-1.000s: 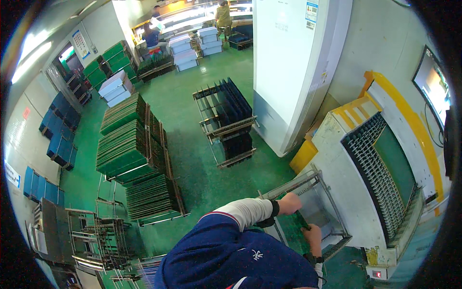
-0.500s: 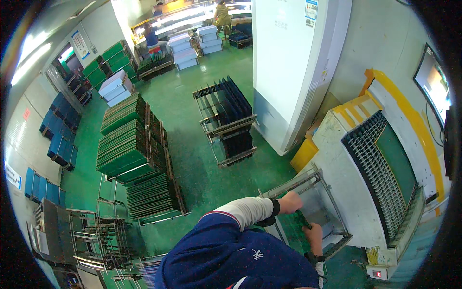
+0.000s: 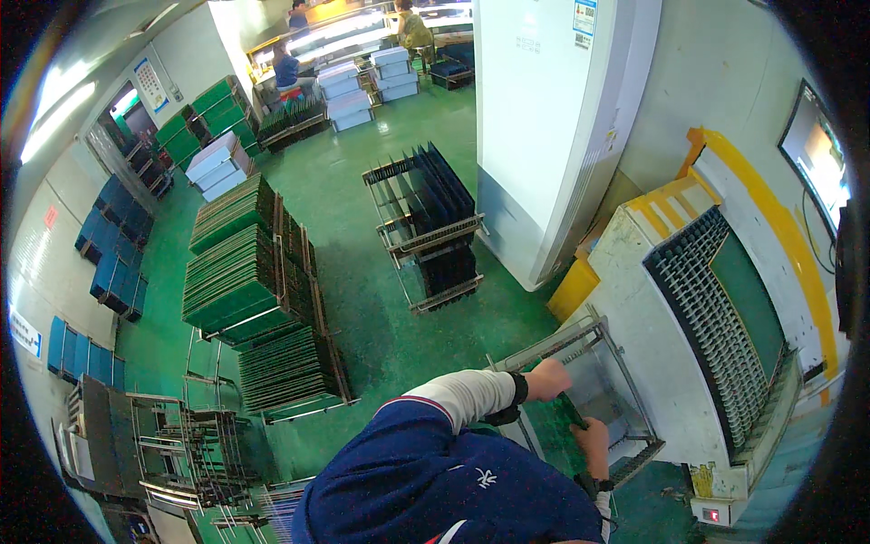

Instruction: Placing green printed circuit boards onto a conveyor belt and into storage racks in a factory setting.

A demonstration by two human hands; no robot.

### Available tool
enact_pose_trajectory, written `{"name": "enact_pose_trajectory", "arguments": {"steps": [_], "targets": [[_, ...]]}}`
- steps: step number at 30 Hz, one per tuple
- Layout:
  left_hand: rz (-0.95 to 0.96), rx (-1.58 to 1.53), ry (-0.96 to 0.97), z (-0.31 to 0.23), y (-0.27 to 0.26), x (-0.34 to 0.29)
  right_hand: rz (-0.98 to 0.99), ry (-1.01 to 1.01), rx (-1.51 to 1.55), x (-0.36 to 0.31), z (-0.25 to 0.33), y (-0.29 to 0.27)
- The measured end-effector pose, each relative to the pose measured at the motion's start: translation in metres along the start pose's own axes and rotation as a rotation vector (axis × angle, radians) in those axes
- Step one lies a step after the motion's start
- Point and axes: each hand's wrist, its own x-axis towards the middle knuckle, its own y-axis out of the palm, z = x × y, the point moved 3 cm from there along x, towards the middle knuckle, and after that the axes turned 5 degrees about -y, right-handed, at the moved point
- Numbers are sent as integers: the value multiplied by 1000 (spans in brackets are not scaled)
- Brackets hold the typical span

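- Gripping a green panel (image 3: 551, 424) by its far edge, the left hand (image 3: 547, 381) is closed, with a dark band at its wrist.
- Curled on the right edge of that same panel is the right hand (image 3: 593, 444), nearer than the left; its exact finger placement is too small to tell.
- The panel sits between the two hands, at the left part of a metal rack (image 3: 620, 352); whether it touches the rack cannot be told.
- Just right of the rack stands a pale machine (image 3: 625, 263) edged with yellow tape, its bed of rollers (image 3: 698, 326) bearing a green board (image 3: 748, 299) at the right.
- Beyond the rack, to the far side, rises a tall white cabinet (image 3: 553, 118).
- Left of the cabinet, a floor rack (image 3: 433, 243) holds upright dark panels.
- Farther left, stacked racks carry rows of green boards (image 3: 231, 286).
- Near left stand bare metal frames (image 3: 186, 453).
- At the far side, pale blue boxes (image 3: 349, 104) are piled before a brightly lit bench (image 3: 340, 41), where people sit.
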Motion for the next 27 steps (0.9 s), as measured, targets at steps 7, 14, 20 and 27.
{"name": "enact_pose_trajectory", "arguments": {"steps": [7, 14, 20, 27], "targets": [[81, -5, -41, -4, -15, -5, -27, -10, 10, 0, -8, 5], [5, -18, -35, 1, 3, -2, -23, 11, -22, 3, -16, 14], [-10, -22, -17, -7, -28, -12, -32, 1, -45, 0, -17, 11], [-42, -28, -31, -5, -22, -15, -10, 0, -19, -4, 7, -1]]}}
